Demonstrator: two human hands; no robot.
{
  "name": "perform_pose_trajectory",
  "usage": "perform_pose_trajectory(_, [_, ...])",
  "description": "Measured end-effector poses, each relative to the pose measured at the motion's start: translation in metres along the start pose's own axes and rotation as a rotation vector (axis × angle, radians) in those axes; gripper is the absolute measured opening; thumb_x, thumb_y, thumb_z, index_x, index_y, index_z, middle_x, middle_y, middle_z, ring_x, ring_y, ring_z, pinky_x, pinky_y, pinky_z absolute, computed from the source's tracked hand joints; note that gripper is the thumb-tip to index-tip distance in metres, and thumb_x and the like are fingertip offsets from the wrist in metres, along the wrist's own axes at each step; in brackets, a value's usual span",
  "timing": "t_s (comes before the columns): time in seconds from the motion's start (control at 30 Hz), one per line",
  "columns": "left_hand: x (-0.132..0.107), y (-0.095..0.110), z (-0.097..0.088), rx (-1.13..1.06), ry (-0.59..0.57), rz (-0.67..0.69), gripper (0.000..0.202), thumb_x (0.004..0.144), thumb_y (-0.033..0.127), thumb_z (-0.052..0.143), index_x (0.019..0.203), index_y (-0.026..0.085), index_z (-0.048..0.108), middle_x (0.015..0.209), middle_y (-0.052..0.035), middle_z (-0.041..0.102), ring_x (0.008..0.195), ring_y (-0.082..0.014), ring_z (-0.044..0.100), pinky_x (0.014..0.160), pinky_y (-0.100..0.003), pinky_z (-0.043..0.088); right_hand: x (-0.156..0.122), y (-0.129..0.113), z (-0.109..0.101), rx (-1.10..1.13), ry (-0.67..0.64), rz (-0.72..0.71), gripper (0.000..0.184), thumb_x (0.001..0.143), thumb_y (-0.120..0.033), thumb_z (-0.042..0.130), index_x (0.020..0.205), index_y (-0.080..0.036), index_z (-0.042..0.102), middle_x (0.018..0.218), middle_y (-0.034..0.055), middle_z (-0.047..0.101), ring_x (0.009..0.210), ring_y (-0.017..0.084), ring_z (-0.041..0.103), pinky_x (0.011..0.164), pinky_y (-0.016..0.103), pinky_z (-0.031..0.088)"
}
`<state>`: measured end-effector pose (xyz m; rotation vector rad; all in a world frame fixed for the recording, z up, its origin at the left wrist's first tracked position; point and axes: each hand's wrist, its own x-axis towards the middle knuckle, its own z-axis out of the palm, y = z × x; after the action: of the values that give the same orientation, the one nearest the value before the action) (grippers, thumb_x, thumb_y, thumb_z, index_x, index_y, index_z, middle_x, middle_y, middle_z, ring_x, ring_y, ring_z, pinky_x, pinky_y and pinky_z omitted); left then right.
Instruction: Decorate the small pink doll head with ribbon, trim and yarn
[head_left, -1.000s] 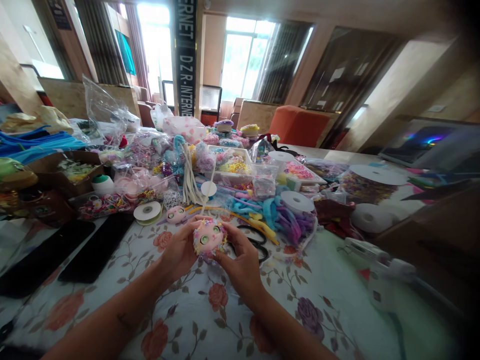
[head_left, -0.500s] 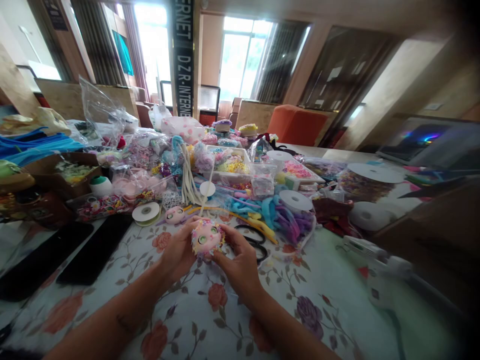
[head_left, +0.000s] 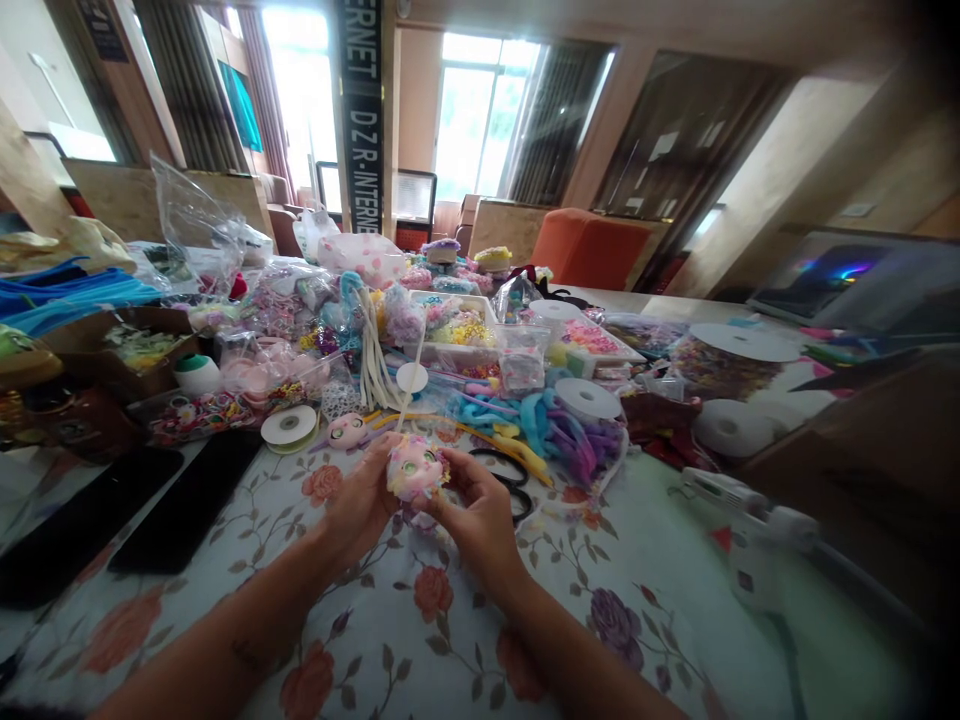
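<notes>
Above the floral tablecloth point(head_left: 450, 620), left hand point(head_left: 358, 505) and right hand point(head_left: 480, 520) grip pink doll head point(head_left: 415, 470).

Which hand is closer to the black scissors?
Right. The right hand is right next to the black scissors; the left hand is farther off, on the other side of the pink toy head that both hands hold.
</notes>
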<state>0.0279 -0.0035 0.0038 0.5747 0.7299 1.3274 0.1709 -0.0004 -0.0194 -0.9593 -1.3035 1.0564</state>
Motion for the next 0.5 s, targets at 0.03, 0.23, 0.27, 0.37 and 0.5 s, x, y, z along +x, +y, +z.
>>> perform_pose_trajectory(0.03, [0.0,-0.0013,-0.0005,0.047,-0.003,0.007,0.026,0.084,0.038,0.067,0.095,0.015,0.067,0.086,-0.0057,0.07,0.076,-0.0179,0.065,0.063,-0.026,0.052,0.0015,0.0014,-0.0003,0.033,0.008,0.037,0.054,0.057,-0.033,0.087,0.107,-0.019,0.069,0.098,0.0074,0.075,0.088,0.026,0.07,0.081,0.039,0.058])
perform_pose_trajectory(0.23, [0.0025,-0.003,-0.0053,0.345,-0.003,0.131,0.031,0.084,0.042,0.065,0.102,0.018,0.071,0.104,-0.0074,0.07,0.094,-0.022,0.063,0.076,-0.029,0.05,0.0073,0.0014,-0.0024,0.186,0.023,0.227,0.056,0.059,-0.04,0.087,0.105,-0.017,0.068,0.097,0.008,0.076,0.091,0.027,0.071,0.076,0.036,0.059])
perform_pose_trajectory(0.27, [0.0025,-0.0024,-0.0053,0.372,-0.012,0.16,0.028,0.084,0.04,0.065,0.103,0.019,0.071,0.106,-0.0067,0.069,0.096,-0.0218,0.062,0.079,-0.029,0.049,0.0076,0.0008,-0.0025,0.2,0.025,0.243,0.055,0.059,-0.041,0.087,0.104,-0.017,0.068,0.096,0.0079,0.076,0.091,0.027,0.071,0.076,0.036,0.059])
perform_pose_trajectory(0.37, [0.0015,-0.0011,-0.0043,0.366,-0.077,0.214,0.028,0.083,0.032,0.068,0.108,0.02,0.068,0.107,-0.0068,0.069,0.101,-0.0229,0.062,0.085,-0.029,0.048,0.0074,-0.0003,-0.0024,0.209,0.041,0.252,0.053,0.061,-0.043,0.086,0.104,-0.017,0.068,0.096,0.0086,0.076,0.091,0.027,0.071,0.074,0.035,0.059])
perform_pose_trajectory(0.5, [0.0017,-0.0027,-0.0045,0.316,-0.12,0.22,0.037,0.073,0.024,0.079,0.108,0.018,0.067,0.105,-0.0091,0.07,0.097,-0.024,0.064,0.083,-0.03,0.049,0.0059,-0.0009,-0.0026,0.175,0.05,0.226,0.055,0.061,-0.043,0.086,0.106,-0.016,0.067,0.097,0.0096,0.075,0.091,0.029,0.071,0.074,0.037,0.059])
